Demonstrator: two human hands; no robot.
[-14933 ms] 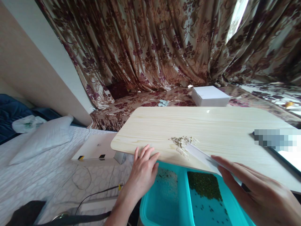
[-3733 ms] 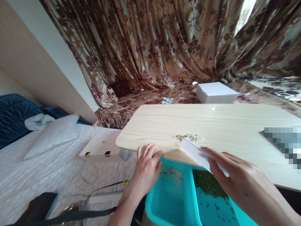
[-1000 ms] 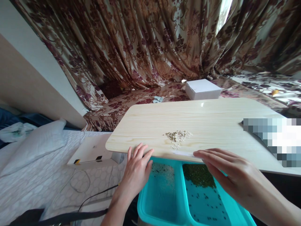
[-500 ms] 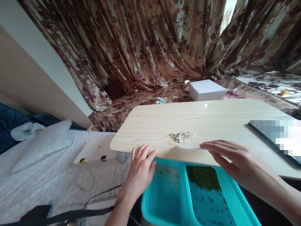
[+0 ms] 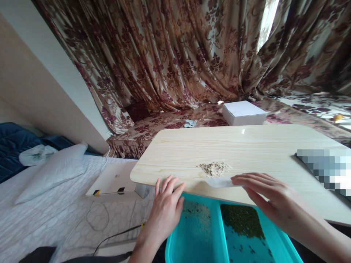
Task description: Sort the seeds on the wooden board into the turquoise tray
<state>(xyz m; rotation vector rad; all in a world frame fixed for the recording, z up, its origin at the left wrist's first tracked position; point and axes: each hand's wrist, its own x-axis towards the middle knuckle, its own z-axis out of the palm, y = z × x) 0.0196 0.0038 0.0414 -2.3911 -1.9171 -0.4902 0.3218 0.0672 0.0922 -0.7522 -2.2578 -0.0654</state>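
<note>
My right hand (image 5: 270, 195) pinches a thin white card (image 5: 221, 182), slightly blurred, its edge low over the wooden tabletop. Just beyond the card lies a small pile of mixed grains (image 5: 215, 168), white like rice and green like mung beans. Fingers spread, my left hand (image 5: 167, 202) rests on the table's front edge. Below that edge is a turquoise divided bin (image 5: 223, 233). A thin scatter of white grains (image 5: 199, 217) with a few dark ones lies in its left compartment. The right compartment holds a heap of green beans (image 5: 242, 221), with several loose ones nearer me.
The pale wooden table (image 5: 175, 146) spans the middle. A tablet-like device (image 5: 323, 171), partly pixelated, lies on its right. Behind stand a white box (image 5: 244, 113) and a bluish cloth (image 5: 189, 123). To the left, a bed (image 5: 63, 182) carries a pillow (image 5: 55, 171), a flat box (image 5: 115, 179) and cables.
The card's face now shows more, as its tilt has changed beside the pile. Earlier it was slanted into the grains. My left hand stays at the table edge; the view shifts slightly.
</note>
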